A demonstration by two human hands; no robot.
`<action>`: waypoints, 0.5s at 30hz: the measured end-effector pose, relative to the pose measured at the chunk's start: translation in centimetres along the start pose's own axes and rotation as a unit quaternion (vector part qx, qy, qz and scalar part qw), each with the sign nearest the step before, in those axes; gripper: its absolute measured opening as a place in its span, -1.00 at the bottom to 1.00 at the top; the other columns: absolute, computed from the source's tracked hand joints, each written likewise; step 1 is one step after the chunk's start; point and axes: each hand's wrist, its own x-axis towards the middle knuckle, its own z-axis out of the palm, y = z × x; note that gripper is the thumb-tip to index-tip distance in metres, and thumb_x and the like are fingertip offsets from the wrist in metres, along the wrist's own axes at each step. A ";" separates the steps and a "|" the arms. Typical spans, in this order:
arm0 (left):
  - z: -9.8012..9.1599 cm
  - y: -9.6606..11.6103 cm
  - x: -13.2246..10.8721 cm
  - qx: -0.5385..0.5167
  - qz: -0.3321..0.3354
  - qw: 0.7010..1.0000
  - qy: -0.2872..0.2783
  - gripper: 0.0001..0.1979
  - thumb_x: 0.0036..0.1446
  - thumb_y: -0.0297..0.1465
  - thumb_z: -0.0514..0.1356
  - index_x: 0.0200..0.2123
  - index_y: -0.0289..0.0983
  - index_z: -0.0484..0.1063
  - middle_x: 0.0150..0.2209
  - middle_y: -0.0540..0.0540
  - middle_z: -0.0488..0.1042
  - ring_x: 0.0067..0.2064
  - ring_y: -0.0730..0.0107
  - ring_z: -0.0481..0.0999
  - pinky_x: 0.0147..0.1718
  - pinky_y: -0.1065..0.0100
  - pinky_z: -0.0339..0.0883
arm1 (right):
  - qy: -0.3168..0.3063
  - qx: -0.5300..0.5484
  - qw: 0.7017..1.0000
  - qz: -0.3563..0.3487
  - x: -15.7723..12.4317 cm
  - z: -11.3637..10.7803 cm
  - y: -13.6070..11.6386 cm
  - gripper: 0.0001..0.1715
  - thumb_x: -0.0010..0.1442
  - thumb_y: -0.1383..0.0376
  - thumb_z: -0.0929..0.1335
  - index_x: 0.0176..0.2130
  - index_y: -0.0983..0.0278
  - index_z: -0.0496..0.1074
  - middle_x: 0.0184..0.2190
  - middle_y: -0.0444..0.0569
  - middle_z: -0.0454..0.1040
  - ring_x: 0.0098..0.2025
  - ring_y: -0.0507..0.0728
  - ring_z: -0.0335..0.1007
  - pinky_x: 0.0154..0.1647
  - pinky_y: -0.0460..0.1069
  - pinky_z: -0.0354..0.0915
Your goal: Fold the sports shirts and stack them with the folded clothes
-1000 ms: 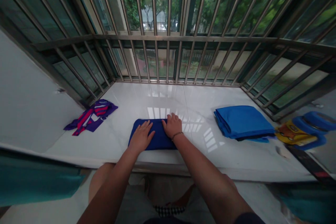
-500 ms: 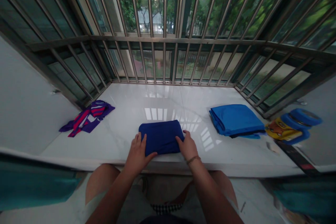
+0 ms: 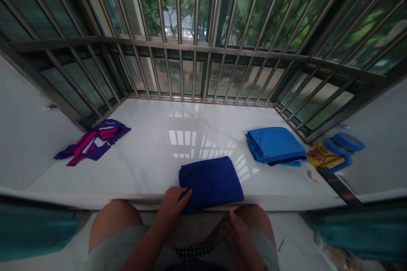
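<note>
Left hand open, pressed flat on folded navy cloth; right hand loosely open, off cloth, below marble ledge. Cloth overhung edge by left hand; careless push could tip it off.

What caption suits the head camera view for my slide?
Left hand presses a folded navy cloth on a white marble sill's edge; right hand hovers below the sill.

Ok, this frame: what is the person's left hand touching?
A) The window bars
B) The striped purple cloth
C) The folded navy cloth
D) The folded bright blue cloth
C: the left hand lies against the lower left corner of the folded navy cloth.
</note>
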 end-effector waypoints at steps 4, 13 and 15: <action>-1.1 1.1 -0.3 -0.021 0.074 0.997 -0.024 -0.47 0.34 -0.61 0.15 0.30 -0.16 0.52 0.00 -0.23 0.66 0.00 0.11 0.63 0.16 -0.01 0.50 | -0.155 0.190 0.961 0.130 -0.6 5.0 -1.5 -0.07 0.10 -0.36 0.56 0.21 0.12 0.60 0.22 0.12 0.63 0.29 0.37 0.54 0.14 0.20 0.50; -3.2 -2.8 -0.4 0.026 -0.005 0.999 -0.021 -0.54 0.42 -0.39 0.22 0.34 -0.09 0.47 0.14 -0.23 0.65 0.16 0.03 0.63 0.32 -0.09 0.39 | -0.064 0.316 0.942 0.091 0.0 8.9 -6.1 -0.18 0.03 0.00 0.67 0.21 0.19 0.61 0.19 0.06 0.66 0.27 0.39 0.58 0.21 0.22 0.57; -3.0 -4.8 0.1 0.040 -0.053 0.998 -0.016 -0.55 0.43 -0.23 0.26 0.33 -0.16 0.49 0.24 -0.30 0.60 0.24 -0.06 0.59 0.33 -0.13 0.38 | -0.037 0.313 0.948 0.054 0.0 7.9 -8.7 -0.14 0.09 0.00 0.65 0.30 0.15 0.56 0.23 0.04 0.64 0.30 0.39 0.57 0.20 0.23 0.59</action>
